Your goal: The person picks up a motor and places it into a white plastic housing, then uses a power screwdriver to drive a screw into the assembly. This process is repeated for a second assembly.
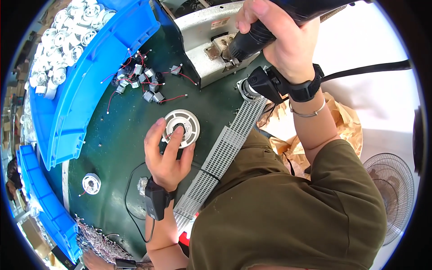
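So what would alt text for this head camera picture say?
A person's left hand presses a round white plastic disc onto a dark green table, while the right hand grips a black power tool above. Small wired motors and a blue bin of white parts lie nearby.

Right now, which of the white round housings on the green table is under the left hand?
The larger ribbed white disc at table centre, under the left hand fingertips; the smaller one lies alone nearer the blue bin.

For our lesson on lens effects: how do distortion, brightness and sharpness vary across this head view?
Head view: fisheye bends the blue bin and the perforated strip toward a black rim; the upper right is washed-out white behind the right hand; the left hand on the white disc is sharp, evenly lit.
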A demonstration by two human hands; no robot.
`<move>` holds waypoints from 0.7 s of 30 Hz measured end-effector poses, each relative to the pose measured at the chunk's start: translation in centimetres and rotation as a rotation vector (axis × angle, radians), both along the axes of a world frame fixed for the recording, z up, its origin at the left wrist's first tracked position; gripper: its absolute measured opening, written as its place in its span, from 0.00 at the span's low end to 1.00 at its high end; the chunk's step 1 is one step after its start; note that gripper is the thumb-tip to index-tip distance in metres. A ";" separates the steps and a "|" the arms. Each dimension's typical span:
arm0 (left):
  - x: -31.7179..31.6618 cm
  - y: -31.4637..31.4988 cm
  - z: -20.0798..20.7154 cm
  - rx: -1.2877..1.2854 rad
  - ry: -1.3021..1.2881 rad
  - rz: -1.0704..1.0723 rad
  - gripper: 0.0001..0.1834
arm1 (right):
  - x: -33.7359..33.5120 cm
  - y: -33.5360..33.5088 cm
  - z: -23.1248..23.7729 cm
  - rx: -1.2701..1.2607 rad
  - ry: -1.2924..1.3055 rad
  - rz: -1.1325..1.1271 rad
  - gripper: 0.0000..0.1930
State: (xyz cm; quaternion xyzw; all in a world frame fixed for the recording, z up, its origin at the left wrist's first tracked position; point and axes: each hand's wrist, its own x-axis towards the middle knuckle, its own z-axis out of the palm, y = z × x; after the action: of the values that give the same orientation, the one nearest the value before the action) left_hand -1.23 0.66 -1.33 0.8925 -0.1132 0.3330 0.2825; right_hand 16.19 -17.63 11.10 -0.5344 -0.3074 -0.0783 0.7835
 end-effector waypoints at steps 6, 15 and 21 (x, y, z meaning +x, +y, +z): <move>0.0 0.0 0.1 0.000 0.012 0.007 0.21 | 0.2 0.0 -0.2 -0.035 -0.030 0.007 0.22; 0.1 0.0 0.7 0.013 0.021 0.022 0.21 | 0.9 -2.9 -2.9 -0.075 -0.022 0.388 0.05; -0.1 0.3 0.6 0.024 0.033 0.026 0.21 | -1.3 0.5 1.0 0.025 0.037 0.047 0.21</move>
State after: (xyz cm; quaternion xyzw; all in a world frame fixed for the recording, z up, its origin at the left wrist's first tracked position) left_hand -1.29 0.95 -0.73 0.9026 -0.1010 0.3203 0.2693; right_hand 14.92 -17.17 12.15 -0.5186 -0.3042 -0.0538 0.7973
